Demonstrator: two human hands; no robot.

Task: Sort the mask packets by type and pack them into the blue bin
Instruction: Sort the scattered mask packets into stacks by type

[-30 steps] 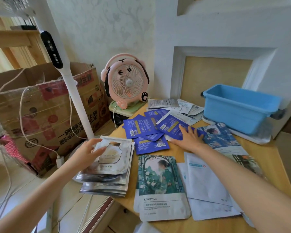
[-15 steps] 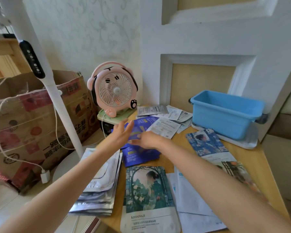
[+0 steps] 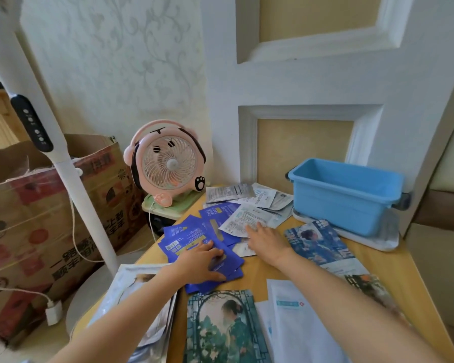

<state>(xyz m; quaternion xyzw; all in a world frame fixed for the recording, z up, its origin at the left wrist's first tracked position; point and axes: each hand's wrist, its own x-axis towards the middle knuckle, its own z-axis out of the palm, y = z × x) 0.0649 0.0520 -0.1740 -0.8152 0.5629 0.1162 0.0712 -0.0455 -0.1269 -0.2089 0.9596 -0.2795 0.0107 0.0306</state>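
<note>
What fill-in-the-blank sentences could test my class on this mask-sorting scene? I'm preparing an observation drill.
1. The left hand lies flat on a pile of dark ____ packets.
2. The right hand rests on white packets lying in front of the ____ bin.
3. At the table's far left corner stands a small pink ____.
4. The bin is ____ on the table, not tipped.

Missing words: blue; blue; fan; upright
</note>
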